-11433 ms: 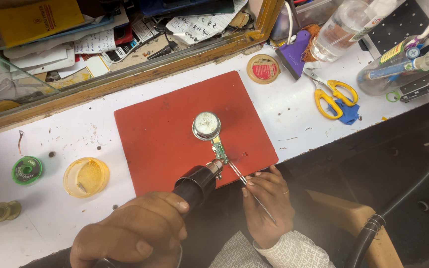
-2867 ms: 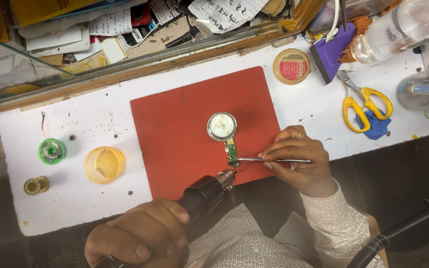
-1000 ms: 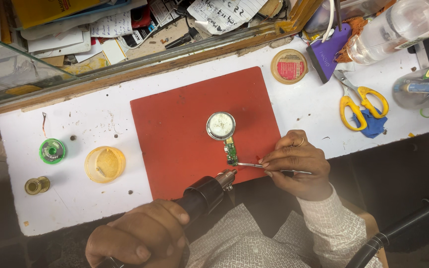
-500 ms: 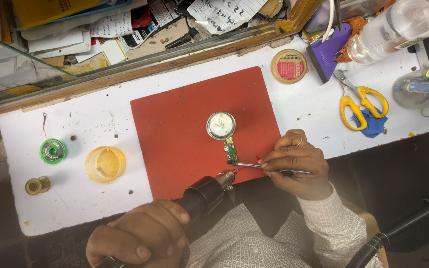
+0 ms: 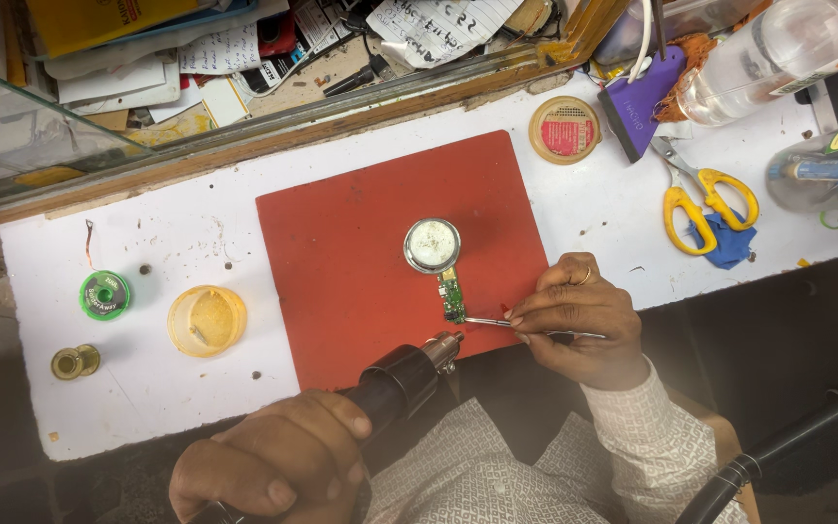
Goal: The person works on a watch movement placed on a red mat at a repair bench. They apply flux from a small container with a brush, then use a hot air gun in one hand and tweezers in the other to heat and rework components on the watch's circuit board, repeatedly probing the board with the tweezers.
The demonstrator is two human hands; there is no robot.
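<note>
On a red mat lies a small green circuit board joined to a round silver disc. My right hand pinches metal tweezers, whose tips touch the board's lower end. My left hand grips the black handle of a hot-air tool; its metal nozzle points up at the board from just below the mat's front edge.
On the white bench: a yellow round container, a green solder-wick spool, brass pieces, a round flux tin, yellow scissors, a purple tool, clear bottles. A wooden ledge with papers runs behind.
Over the last second my right hand and tweezers barely shifted, staying at the board's lower end. Earlier, the tweezers were held further below the board. The left hand keeps the hot-air tool in place.
</note>
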